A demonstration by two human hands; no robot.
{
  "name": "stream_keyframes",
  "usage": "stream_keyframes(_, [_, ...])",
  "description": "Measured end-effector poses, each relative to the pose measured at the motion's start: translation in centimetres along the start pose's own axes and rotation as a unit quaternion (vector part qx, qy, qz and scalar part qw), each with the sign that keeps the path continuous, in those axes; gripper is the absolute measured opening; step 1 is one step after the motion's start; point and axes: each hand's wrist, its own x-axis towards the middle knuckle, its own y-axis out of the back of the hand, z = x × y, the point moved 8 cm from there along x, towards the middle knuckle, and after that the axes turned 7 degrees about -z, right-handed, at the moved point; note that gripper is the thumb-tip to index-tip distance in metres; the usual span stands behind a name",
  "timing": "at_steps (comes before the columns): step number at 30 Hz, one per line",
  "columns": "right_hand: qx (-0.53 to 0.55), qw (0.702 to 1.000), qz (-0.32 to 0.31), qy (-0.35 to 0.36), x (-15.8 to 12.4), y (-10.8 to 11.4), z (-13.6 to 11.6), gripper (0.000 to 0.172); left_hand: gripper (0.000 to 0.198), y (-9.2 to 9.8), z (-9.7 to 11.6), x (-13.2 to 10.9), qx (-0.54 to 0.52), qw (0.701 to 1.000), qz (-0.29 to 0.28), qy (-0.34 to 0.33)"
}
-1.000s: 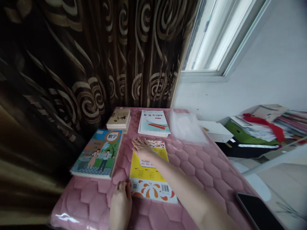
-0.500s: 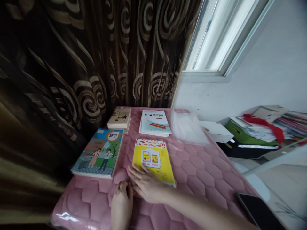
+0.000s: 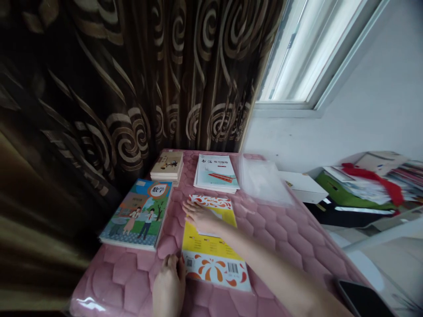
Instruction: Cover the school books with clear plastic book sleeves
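Note:
A yellow and orange booklet (image 3: 211, 253) lies flat on the pink quilted table cover (image 3: 280, 237), back side up with a barcode near me. My right hand (image 3: 200, 215) lies flat on its far half, fingers stretched out towards the left edge. My left hand (image 3: 168, 286) rests at the booklet's near left corner, fingers together and touching the edge.
A maths textbook (image 3: 139, 213) lies to the left, a small stack of books (image 3: 167, 166) and a white booklet (image 3: 215, 171) at the far edge, a clear plastic sleeve (image 3: 264, 180) beside them. A dark phone (image 3: 363, 299) lies near right. Brown patterned curtain (image 3: 132, 79) behind.
My right hand slid down the booklet towards me, then back up to its far half. The booklet again lies with its barcode end near me. My left hand stayed at the near corner.

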Motion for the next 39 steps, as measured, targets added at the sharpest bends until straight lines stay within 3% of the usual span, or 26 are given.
stream_keyframes(3, [0.004,0.996,0.053,-0.073,1.8,2.3,3.1,0.045,0.022,0.1,0.3,1.2,0.031,0.998,-0.053,0.007])
stream_keyframes(6, [0.013,0.987,0.092,-0.133,2.5,4.2,5.5,0.038,0.03,0.8,1.9,3.6,0.031,0.995,-0.09,-0.016])
stream_keyframes(13, [0.059,0.976,0.091,-0.187,3.2,5.0,7.4,0.027,0.04,0.4,4.3,7.9,0.043,0.986,-0.16,-0.012])
stream_keyframes(20, [0.117,0.973,0.045,-0.196,4.5,4.9,7.9,0.022,0.039,-0.3,4.0,7.5,0.125,0.983,-0.137,-0.017])
stream_keyframes(29, [0.145,0.952,-0.056,-0.263,5.1,4.4,8.9,0.017,0.041,-0.5,3.8,7.3,0.142,0.981,-0.135,0.0])
stream_keyframes(39, [0.156,0.938,-0.133,-0.28,5.6,5.2,8.9,0.027,0.043,-0.5,3.7,7.3,0.13,0.981,-0.145,0.004])
